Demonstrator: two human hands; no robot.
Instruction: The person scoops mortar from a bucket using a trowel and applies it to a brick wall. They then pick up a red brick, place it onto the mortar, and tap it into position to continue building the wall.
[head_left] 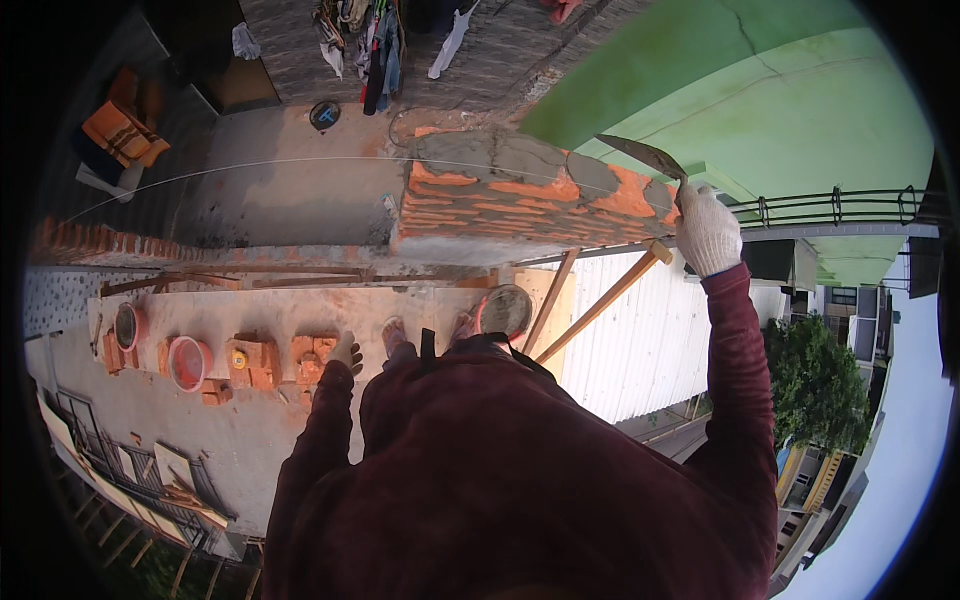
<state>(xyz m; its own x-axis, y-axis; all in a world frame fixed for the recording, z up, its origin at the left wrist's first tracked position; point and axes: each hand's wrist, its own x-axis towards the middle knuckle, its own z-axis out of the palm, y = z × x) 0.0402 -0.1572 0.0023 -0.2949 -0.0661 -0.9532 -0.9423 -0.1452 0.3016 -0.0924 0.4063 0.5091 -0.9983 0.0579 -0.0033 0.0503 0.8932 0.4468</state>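
Note:
In my raised right hand (708, 232), which wears a white knit glove, the fingers are wrapped round the handle of a pointed trowel (645, 154). Its blade reaches left over the end of an orange brick wall (530, 205). Grey mortar (490, 155) is spread in patches along the wall's top, with bare brick showing between. My left hand (345, 352), also gloved, hangs low beside my leg. Its fingers look loosely apart with nothing visible in them, and the nearest thing is a small stack of bricks (308, 355).
A bucket of mortar (504, 311) stands by my feet. Further left are a red tub (190, 363), another bucket (128, 327) and more bricks (262, 362). Wooden braces (610, 300) lean below the wall, a thin string crosses it, and steel rebar (840, 207) juts out at right.

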